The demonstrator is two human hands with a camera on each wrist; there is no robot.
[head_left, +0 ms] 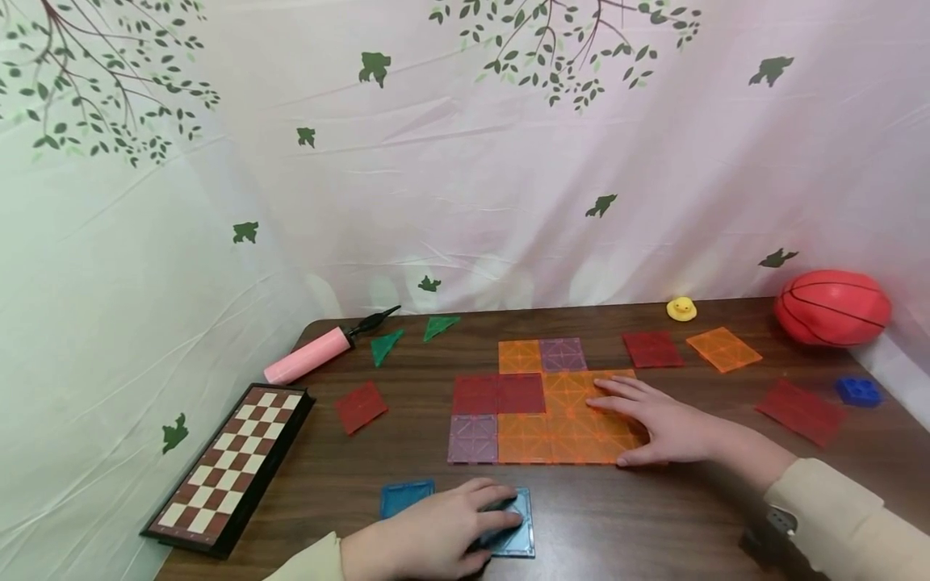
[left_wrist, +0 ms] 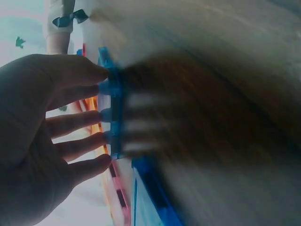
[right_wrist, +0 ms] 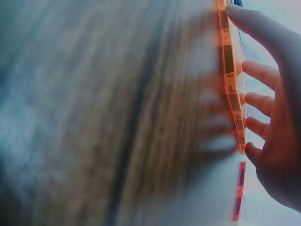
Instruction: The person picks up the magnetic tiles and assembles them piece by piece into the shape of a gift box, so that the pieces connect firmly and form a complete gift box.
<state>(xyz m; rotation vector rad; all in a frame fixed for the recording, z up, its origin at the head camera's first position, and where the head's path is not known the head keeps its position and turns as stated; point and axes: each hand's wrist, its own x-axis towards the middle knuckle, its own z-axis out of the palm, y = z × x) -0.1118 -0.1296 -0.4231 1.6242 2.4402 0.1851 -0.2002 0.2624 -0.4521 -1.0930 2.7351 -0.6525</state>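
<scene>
My left hand (head_left: 443,528) lies over a light-blue square tile (head_left: 525,524) near the front of the table, its fingertips touching the top. In the left wrist view those fingers (left_wrist: 77,123) are fairly straight and meet the tile's face. A second blue tile (head_left: 405,496) lies just beyond that hand. My right hand (head_left: 672,420) rests with spread fingers on the right side of a flat patch of orange tiles (head_left: 526,438). Joined to this patch are dark red tiles (head_left: 475,395) and purple tiles (head_left: 472,440). The right wrist view shows the fingertips on an orange tile (right_wrist: 233,101).
Left stand a chessboard (head_left: 232,460), a pink pump (head_left: 308,357), green triangles (head_left: 385,347) and a red tile (head_left: 361,407). Toward the right lie more red tiles (head_left: 652,349), an orange tile (head_left: 724,349), a rubber duck (head_left: 681,308), a red ball (head_left: 831,308) and a blue block (head_left: 859,392).
</scene>
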